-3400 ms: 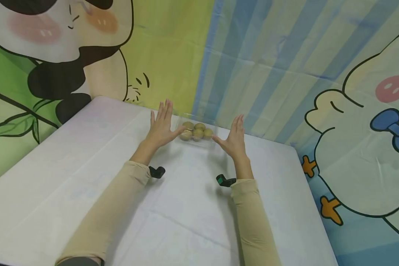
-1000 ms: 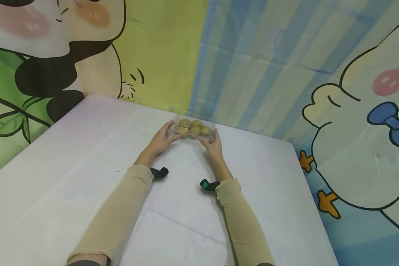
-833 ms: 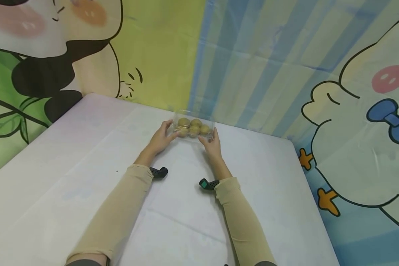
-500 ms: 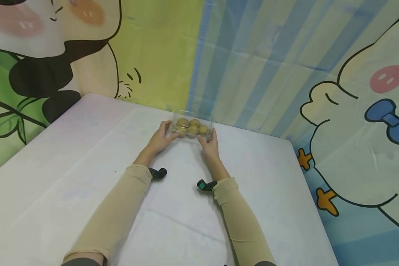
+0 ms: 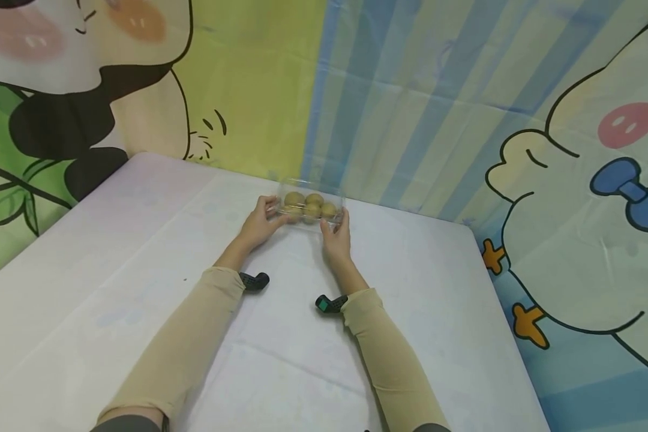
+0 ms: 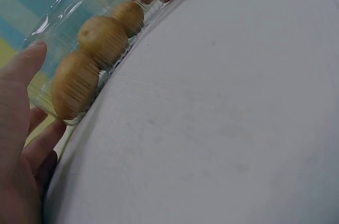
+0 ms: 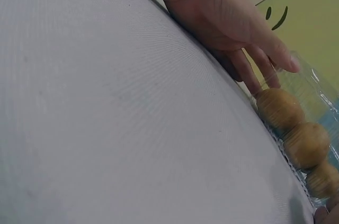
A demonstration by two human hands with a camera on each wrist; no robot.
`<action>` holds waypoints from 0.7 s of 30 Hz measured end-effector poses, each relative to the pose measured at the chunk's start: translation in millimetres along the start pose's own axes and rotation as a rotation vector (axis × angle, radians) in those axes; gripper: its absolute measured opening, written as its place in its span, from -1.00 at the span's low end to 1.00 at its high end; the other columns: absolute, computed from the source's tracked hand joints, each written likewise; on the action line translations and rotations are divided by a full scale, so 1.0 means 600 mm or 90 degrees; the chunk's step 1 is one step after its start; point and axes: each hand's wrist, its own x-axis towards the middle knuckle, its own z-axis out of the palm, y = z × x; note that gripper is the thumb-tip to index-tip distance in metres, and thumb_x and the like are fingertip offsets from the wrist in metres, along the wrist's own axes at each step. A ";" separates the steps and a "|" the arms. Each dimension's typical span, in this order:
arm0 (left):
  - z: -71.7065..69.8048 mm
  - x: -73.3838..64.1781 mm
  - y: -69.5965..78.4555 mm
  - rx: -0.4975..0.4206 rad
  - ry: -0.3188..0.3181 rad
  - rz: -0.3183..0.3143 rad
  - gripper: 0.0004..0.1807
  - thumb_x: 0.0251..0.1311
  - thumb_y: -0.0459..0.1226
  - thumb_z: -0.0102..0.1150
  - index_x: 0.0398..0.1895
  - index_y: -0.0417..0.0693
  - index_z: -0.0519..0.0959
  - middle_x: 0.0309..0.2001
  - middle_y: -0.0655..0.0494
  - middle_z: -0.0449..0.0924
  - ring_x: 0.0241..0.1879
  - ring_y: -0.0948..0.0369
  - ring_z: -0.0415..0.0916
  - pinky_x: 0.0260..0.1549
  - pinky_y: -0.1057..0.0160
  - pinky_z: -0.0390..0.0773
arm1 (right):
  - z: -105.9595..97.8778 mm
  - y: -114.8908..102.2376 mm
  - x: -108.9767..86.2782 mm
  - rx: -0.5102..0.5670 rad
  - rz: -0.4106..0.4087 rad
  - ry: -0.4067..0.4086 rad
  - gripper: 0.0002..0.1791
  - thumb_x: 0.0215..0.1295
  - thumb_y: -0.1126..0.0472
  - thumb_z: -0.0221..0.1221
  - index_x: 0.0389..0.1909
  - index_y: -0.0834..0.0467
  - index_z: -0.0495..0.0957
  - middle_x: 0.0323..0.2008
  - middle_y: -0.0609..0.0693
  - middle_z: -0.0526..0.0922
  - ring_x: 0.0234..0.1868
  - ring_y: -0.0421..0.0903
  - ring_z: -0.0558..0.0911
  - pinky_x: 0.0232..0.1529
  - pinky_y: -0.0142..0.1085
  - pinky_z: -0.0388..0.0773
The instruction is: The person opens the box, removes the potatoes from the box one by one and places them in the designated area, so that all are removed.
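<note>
Both hands (image 5: pixel 257 227) (image 5: pixel 337 241) grip the clear box (image 5: pixel 330 194) (at opposite ends).

Wrist views look dim, with glare on the container (image 6: pixel 64 10).

Between the left fingers (image 6: pixel 30 61) and the right fingers (image 7: pixel 271 45), a colourless clear box (image 6: pixel 62 27) is showing fine ribbed lines over yellowish-brown potatoes (image 6: pixel 102 41). Behind the fingers, plain beige sleeves (image 5: pixel 178 342) are standing out against the white desk (image 5: pixel 421 300); black wrist cameras (image 5: pixel 255 281) are flanking them, the right one showing green. Beyond the fingers, a backdrop (image 5: pixel 259 78) is pairing yellow with blue-and-cream stripes. To their left, a black-and-white panda (image 5: pixel 70 123) is wearing pink and orange cheeks; to their right, a black-outlined white figure (image 5: pixel 578 246) is wearing a blue bow (image 5: pixel 617 176)
</note>
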 end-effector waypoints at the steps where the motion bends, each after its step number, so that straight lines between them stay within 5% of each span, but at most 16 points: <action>1: 0.000 0.001 0.000 -0.001 0.003 -0.002 -0.10 0.12 0.19 0.17 0.39 0.02 0.04 0.45 0.08 0.14 0.39 0.01 0.21 0.37 0.02 0.22 | 0.001 0.000 0.000 0.001 -0.004 0.003 -0.15 0.37 -0.04 0.08 0.51 -0.02 -0.18 0.51 0.11 -0.04 0.46 0.18 0.12 0.44 -0.11 0.17; 14: 0.006 0.008 0.012 0.002 -0.010 -0.057 0.04 0.03 0.23 0.24 0.50 0.27 -0.10 0.43 -0.08 0.15 0.34 -0.04 0.27 0.30 -0.08 0.30 | 0.002 0.002 0.000 0.047 -0.013 0.032 -0.20 0.36 0.03 0.11 0.49 0.00 -0.10 0.49 0.06 0.03 0.47 0.09 0.11 0.46 -0.22 0.11; 21: 0.008 0.009 0.006 0.050 0.001 -0.032 0.13 0.01 0.23 0.25 0.53 0.19 -0.20 0.45 -0.10 0.10 0.36 -0.06 0.24 0.34 -0.16 0.17 | 0.004 0.004 0.002 0.054 -0.016 0.034 -0.18 0.32 0.02 0.16 0.48 0.00 -0.06 0.45 0.12 0.11 0.45 0.10 0.17 0.45 -0.22 0.16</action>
